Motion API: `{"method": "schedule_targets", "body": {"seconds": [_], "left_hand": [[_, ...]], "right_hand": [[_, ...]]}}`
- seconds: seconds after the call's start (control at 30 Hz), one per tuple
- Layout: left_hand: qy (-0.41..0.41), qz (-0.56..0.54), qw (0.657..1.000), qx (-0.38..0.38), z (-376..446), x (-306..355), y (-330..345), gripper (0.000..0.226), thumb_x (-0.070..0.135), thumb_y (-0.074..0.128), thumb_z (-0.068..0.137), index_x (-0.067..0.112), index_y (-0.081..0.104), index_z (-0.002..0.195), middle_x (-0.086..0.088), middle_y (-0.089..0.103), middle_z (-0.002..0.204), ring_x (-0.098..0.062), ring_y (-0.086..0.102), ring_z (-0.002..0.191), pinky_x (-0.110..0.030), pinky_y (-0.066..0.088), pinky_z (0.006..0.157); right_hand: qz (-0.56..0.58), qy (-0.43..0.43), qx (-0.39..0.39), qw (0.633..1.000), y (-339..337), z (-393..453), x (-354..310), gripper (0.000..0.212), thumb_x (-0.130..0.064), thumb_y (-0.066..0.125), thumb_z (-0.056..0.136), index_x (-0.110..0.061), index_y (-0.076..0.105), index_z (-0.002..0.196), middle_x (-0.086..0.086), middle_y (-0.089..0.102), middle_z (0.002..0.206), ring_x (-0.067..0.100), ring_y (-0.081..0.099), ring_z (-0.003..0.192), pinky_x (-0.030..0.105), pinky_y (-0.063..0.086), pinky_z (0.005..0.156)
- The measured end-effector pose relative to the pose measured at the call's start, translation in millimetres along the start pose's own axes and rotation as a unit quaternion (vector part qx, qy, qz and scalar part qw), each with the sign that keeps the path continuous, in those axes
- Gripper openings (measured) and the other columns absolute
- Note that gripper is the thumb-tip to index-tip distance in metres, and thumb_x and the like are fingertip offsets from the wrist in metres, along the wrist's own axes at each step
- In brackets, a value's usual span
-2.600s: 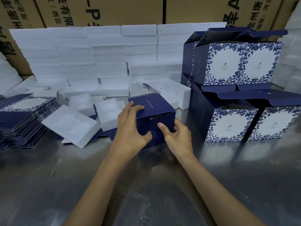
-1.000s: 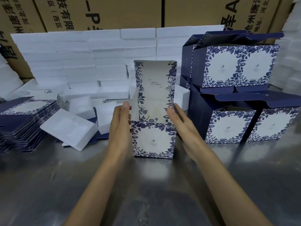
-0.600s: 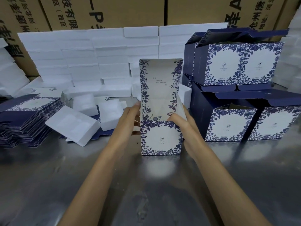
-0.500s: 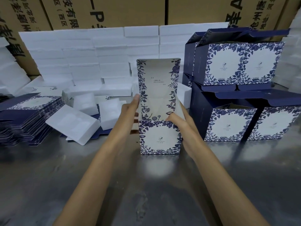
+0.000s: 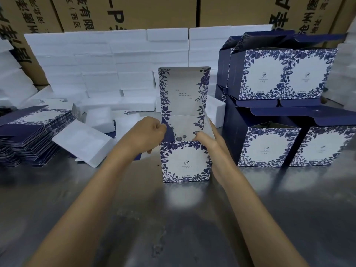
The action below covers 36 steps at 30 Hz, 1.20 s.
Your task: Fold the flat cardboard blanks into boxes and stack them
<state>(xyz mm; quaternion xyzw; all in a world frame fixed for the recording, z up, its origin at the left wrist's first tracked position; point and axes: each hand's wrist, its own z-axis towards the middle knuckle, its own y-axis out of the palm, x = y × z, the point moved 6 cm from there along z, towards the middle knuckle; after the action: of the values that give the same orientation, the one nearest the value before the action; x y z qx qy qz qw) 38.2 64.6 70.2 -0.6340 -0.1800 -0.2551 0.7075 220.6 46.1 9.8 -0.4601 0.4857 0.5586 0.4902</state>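
Observation:
A blue-and-white floral box (image 5: pixel 184 162) stands upright on the steel table (image 5: pixel 173 218) in front of me, its lid raised straight up. My left hand (image 5: pixel 149 132) curls over the box's left side flap at the top edge. My right hand (image 5: pixel 209 142) pinches the right side flap, which stands up. At the left lies a stack of flat blanks (image 5: pixel 32 135). Folded boxes (image 5: pixel 285 112) with open lids are stacked two high at the right.
White foam blocks (image 5: pixel 107 60) are piled along the back, before brown shipping cartons (image 5: pixel 134 12). Loose foam inserts (image 5: pixel 84 139) lie between the blanks and the box. More foam rises at the far right edge (image 5: pixel 344 70).
The box went from lying on its side to standing upright with the lid raised. My left hand has since curled inward over the left flap; my right hand stays on the right flap.

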Motion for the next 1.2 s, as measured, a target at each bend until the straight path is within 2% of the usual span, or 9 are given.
{"method": "schedule_targets", "body": {"seconds": [0.13,0.27,0.5,0.67,0.77,0.87,0.93,1.1,1.2], "left_hand": [[-0.039,-0.036,0.997,-0.061,12,-2,-7,0.043,0.03,0.044,0.104,0.011,0.042,0.066,0.007,0.044,0.039,-0.012,0.04,0.031,-0.022,0.041,0.044],[-0.039,-0.044,0.998,-0.018,15,0,0,0.041,0.035,0.044,0.104,0.013,0.039,0.07,-0.002,0.039,0.061,-0.02,0.039,0.048,-0.024,0.038,0.048],[-0.063,-0.137,0.988,-0.017,27,-10,5,0.04,0.033,0.05,0.097,0.016,0.043,0.062,0.008,0.036,0.043,-0.014,0.03,0.037,-0.021,0.031,0.043],[-0.06,-0.219,0.974,0.011,29,-17,16,0.028,0.026,0.047,0.098,0.014,0.039,0.074,0.001,0.029,0.053,-0.015,0.021,0.044,-0.021,0.02,0.043],[-0.055,-0.254,0.963,0.075,23,-21,17,0.035,0.034,0.054,0.097,0.013,0.045,0.071,-0.001,0.041,0.056,-0.016,0.036,0.046,-0.021,0.029,0.043],[-0.04,-0.359,0.917,0.171,11,-26,16,0.028,0.026,0.066,0.092,0.015,0.049,0.073,-0.001,0.055,0.077,-0.01,0.057,0.068,-0.022,0.044,0.06],[-0.028,-0.47,0.871,0.141,6,-26,25,0.013,0.019,0.069,0.089,0.02,0.058,0.082,0.001,0.062,0.095,-0.015,0.063,0.089,-0.031,0.048,0.074],[-0.018,-0.536,0.841,0.077,-2,-26,41,0.017,0.021,0.068,0.09,0.027,0.067,0.106,-0.005,0.07,0.107,-0.016,0.069,0.086,-0.03,0.052,0.073],[-0.019,-0.539,0.838,0.085,-4,-27,41,0.019,0.021,0.066,0.091,0.027,0.067,0.109,-0.001,0.072,0.1,-0.014,0.07,0.083,-0.031,0.053,0.074]], "right_hand": [[0.003,0.003,0.007,1.0,0,-2,-1,0.077,-0.032,0.061,0.072,-0.039,0.048,0.147,0.004,0.069,0.128,0.03,0.064,0.12,0.052,0.05,0.107],[0.002,0.002,0.004,1.0,0,-1,-2,0.081,-0.033,0.062,0.071,-0.042,0.044,0.149,0.001,0.071,0.125,0.028,0.065,0.118,0.051,0.05,0.107],[0.004,0.003,0.0,1.0,-4,0,-4,0.078,-0.033,0.063,0.071,-0.042,0.047,0.146,-0.002,0.071,0.124,0.023,0.068,0.114,0.05,0.051,0.106],[-0.014,-0.001,-0.025,1.0,-9,1,-4,0.08,-0.036,0.066,0.07,-0.042,0.047,0.147,-0.008,0.064,0.133,-0.001,0.067,0.103,0.02,0.055,0.078],[0.005,0.03,-0.068,0.997,-10,3,-3,0.091,-0.055,0.077,0.07,-0.044,0.039,0.152,-0.015,0.059,0.142,0.008,0.059,0.127,0.037,0.047,0.105],[0.072,0.067,-0.069,0.993,-17,3,-9,0.108,-0.086,0.066,0.062,-0.039,0.037,0.154,-0.017,0.05,0.152,0.001,0.055,0.126,0.038,0.041,0.11],[0.011,0.078,-0.037,0.996,-27,1,-14,0.102,-0.092,0.062,0.06,-0.034,0.053,0.144,-0.014,0.058,0.144,0.006,0.056,0.127,0.039,0.042,0.11],[-0.188,0.066,-0.039,0.979,-35,0,-20,0.079,-0.069,0.067,0.082,0.002,0.061,0.115,0.007,0.073,0.094,0.006,0.066,0.075,0.016,0.048,0.062],[-0.209,0.058,-0.054,0.975,-30,-2,-30,0.045,-0.041,0.066,0.096,-0.002,0.056,0.077,0.011,0.042,0.066,0.014,0.038,0.045,0.022,0.037,0.046]]}}
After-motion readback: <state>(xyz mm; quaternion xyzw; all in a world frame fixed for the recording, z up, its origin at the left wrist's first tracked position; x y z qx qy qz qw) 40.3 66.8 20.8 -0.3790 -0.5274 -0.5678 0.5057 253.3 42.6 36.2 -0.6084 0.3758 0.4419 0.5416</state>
